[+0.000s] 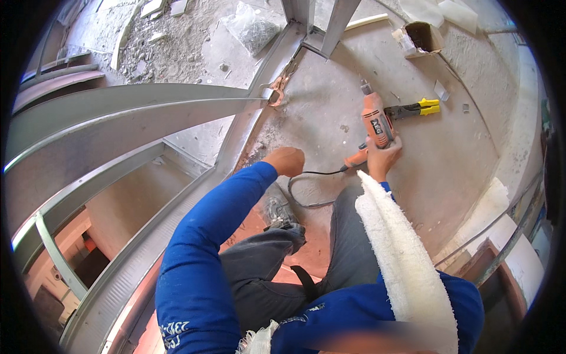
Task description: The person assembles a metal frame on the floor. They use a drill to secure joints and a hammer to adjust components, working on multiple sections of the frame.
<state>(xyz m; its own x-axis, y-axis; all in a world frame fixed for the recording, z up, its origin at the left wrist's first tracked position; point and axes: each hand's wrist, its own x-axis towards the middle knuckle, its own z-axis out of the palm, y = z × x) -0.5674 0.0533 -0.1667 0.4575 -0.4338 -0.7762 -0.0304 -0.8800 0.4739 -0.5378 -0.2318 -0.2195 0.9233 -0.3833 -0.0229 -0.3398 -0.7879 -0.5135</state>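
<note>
An orange corded drill (377, 121) lies on or just above the floor, its chuck pointing away from me. My right hand (384, 156) is wrapped round the rear of its body, beside the orange handle and black cord. My left hand (286, 161) is a loose fist over the floor, near the metal floor track (233, 144); its fingertips are hidden, so I cannot make out anything in it. Ahead of that hand, a copper-coloured locking clamp (277, 94) sits where a metal stud (147, 121) meets the track. Beyond the drill rests a black hand tool with yellow ends (429, 107).
Metal framing crosses the left side, with upright studs (321, 29) at the far end. A plastic bag (250, 28) lies beyond the track, amid rubble. An open cardboard box (417, 40) stands far right. A white towel (407, 259) hangs over my right arm. The drill's cord (306, 205) loops near my legs.
</note>
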